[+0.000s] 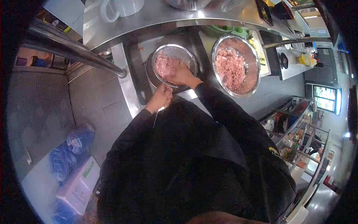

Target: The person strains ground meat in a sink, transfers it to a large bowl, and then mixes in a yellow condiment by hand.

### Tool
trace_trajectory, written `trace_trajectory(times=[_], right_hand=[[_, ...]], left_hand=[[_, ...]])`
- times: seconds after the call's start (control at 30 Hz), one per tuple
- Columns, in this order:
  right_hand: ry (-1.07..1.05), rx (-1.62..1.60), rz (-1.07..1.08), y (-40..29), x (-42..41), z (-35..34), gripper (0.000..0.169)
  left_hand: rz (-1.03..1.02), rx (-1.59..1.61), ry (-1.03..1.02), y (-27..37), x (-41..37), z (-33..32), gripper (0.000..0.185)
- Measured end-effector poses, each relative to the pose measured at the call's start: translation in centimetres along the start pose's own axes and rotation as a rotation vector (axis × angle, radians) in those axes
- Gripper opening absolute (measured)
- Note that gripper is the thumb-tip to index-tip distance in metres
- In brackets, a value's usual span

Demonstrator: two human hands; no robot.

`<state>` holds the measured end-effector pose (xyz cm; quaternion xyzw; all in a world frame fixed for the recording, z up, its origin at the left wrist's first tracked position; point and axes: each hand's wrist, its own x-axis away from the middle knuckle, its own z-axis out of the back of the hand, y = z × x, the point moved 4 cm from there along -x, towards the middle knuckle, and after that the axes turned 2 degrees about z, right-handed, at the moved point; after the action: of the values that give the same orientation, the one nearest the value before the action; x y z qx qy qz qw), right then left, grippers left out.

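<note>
A round metal bowl (191, 59) with pink ground meat (165, 65) in it stands before me, over a dark round surface. My right hand (183, 75) reaches into this bowl and rests on the meat; its fingertips are partly hidden. At the bowl's near rim, my left hand (160, 98) is closed around something thin, perhaps a handle or the rim; a thin, pale strip shows below the hand. To the right stands a larger metal bowl (254, 71) holding a heap of ground meat (230, 67).
A steel shelf (173, 17) crosses above the bowls, bearing a white jug (127, 7). A metal post (103, 63) stands at the left. Green containers (240, 30) are behind the larger bowl. A wire rack (296, 131) stands at the right, a white box (81, 184) at lower left.
</note>
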<state>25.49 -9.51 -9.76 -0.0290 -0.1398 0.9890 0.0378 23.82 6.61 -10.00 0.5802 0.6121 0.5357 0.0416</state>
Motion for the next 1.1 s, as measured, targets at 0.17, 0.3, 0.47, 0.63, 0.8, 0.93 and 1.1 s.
trace_trajectory(times=[0.17, 0.3, 0.47, 0.63, 0.8, 0.93, 1.1], right_hand=[[-0.076, -0.071, -0.154, 0.7, -1.5, 1.0, 0.07], [-0.061, 0.037, 0.095, 3.3, -1.6, 1.0, 0.048], [-0.098, -0.253, -0.518, 6.3, -3.6, 2.5, 0.038], [-0.049, -0.14, 0.011, 2.2, -3.3, 2.8, 0.052], [-0.085, -0.157, 0.082, -0.8, -3.4, 3.3, 0.065], [-0.203, -0.029, 0.234, -0.2, -2.5, 4.0, 0.051], [0.193, -0.248, 0.092, 2.4, -3.1, 4.8, 0.036]], left_hand=[[-0.014, -0.061, -0.021, 0.7, 1.1, -1.1, 0.011], [-0.035, -0.065, 0.001, 1.1, 1.3, -1.0, 0.012], [-0.058, -0.1, -0.025, 0.5, 1.4, -0.7, 0.011], [-0.047, -0.096, -0.035, 0.4, 1.2, -0.6, 0.01], [-0.101, -0.192, 0.042, 0.0, 0.3, -0.6, 0.009], [-0.145, -0.161, 0.042, 0.2, 0.7, -0.4, 0.011], [-0.273, -0.366, 0.127, -0.1, 0.1, -0.2, 0.012]])
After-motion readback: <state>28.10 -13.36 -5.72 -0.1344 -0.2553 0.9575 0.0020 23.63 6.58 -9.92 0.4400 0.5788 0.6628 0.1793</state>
